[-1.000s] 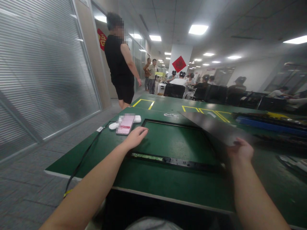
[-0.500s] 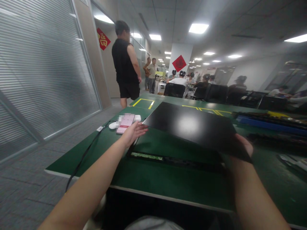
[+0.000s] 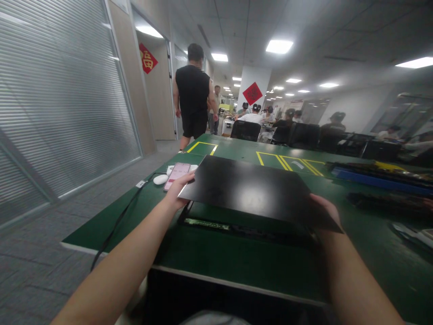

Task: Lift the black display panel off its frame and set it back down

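A glossy black display panel (image 3: 250, 185) is held slightly tilted above the green table. My left hand (image 3: 178, 189) is closed on its left edge, with the thumb over the top face. At the opposite edge, my right hand (image 3: 326, 208) grips the panel, its fingers partly hidden beneath it. Under the panel lies a thin dark frame (image 3: 186, 212) with a narrow green circuit board (image 3: 207, 223) along its near side. The panel covers much of that frame.
A pink-screened phone (image 3: 176, 176) and a white rounded object (image 3: 160, 179) lie left of the panel. A black cable (image 3: 123, 216) crosses the table's left edge. Dark strips with a blue piece (image 3: 379, 178) lie at right. A person in black (image 3: 192, 95) stands beyond the table.
My left hand has gone from open fingers beside the panel to gripping its left edge. The panel has shifted left and nearer me. The person in black has turned and moved right.
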Action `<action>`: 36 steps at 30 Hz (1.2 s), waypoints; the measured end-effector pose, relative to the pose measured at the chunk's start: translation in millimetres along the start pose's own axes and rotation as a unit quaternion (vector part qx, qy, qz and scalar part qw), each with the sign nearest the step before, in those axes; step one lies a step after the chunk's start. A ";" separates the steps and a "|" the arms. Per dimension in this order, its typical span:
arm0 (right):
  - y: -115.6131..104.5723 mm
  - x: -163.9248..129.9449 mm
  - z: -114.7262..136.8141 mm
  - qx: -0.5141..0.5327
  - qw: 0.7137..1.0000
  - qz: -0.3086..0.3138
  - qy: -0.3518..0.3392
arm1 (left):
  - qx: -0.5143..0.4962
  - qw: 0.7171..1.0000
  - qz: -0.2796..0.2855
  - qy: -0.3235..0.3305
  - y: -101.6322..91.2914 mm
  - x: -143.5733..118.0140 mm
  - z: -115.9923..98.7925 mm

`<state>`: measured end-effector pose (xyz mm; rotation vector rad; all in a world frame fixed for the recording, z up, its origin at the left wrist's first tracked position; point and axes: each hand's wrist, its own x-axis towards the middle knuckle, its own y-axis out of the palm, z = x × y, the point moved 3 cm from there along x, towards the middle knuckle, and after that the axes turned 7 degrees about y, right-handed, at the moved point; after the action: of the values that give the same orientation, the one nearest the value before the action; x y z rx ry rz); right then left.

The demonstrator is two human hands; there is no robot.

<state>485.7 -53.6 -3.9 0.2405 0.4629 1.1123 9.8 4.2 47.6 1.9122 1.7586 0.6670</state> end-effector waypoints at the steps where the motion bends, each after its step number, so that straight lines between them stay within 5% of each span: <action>1: 3.3 -2.5 -3.5 -0.007 0.999 -0.002 0.035 | -0.005 1.000 -0.008 0.008 0.2 -0.6 -2.0; 9: 33.7 -23.2 -23.2 -0.162 0.964 0.091 0.191 | -0.009 0.993 -0.072 0.091 -0.8 -1.9 -17.5; 18: 30.8 -14.8 -13.2 -0.158 0.979 0.068 0.112 | 0.004 0.993 -0.085 0.085 -4.1 -1.5 -17.1; 25: 32.6 -22.8 -3.2 -0.173 0.981 -0.019 0.085 | 0.024 0.992 -0.093 0.078 -3.1 -2.1 -14.8; 36: 26.7 -21.0 1.1 -0.245 0.967 -0.069 0.019 | 0.082 0.995 -0.036 0.048 -13.7 10.3 -4.9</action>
<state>457.2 -61.0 13.0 -0.2446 0.2217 1.0605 -3.2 15.6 43.4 1.9398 1.9878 0.6153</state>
